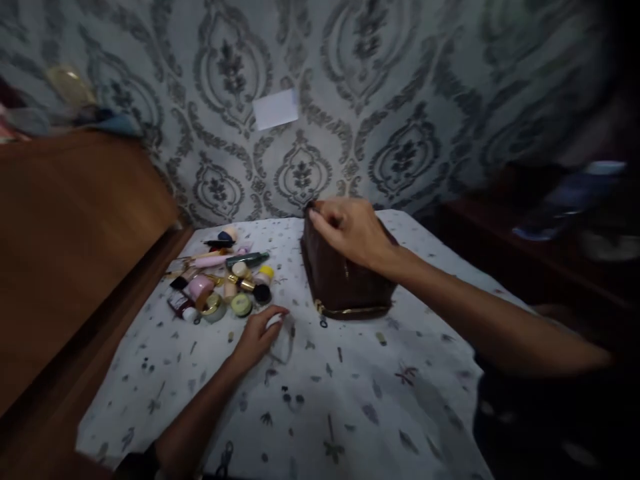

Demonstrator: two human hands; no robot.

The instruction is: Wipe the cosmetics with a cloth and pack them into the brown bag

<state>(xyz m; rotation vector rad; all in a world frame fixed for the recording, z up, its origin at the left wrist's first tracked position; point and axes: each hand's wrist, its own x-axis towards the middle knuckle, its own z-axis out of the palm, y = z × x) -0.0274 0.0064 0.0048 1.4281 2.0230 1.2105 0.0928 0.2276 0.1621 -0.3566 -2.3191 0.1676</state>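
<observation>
My right hand (355, 230) is closed at the top of a brown leather-like cosmetic bag (345, 280), its thumb and finger pinching the upper left edge. The bag stands on a white patterned cloth, and a gold zip runs along its lower front with a pull hanging at the left. My left hand (257, 337) rests low over the cloth, fingers curled around a small clear see-through item (284, 343) whose kind I cannot make out. Just beyond it lies a pile of cosmetics, among them a green bottle (247, 259), a pink jar (200, 288) and a yellow-capped jar (265, 274).
A wooden headboard-like panel (75, 247) rises along the left, with blurred items on top. Behind is a patterned wall with a white card (276, 109). At the right, a clear bottle (565, 200) lies on a dark surface.
</observation>
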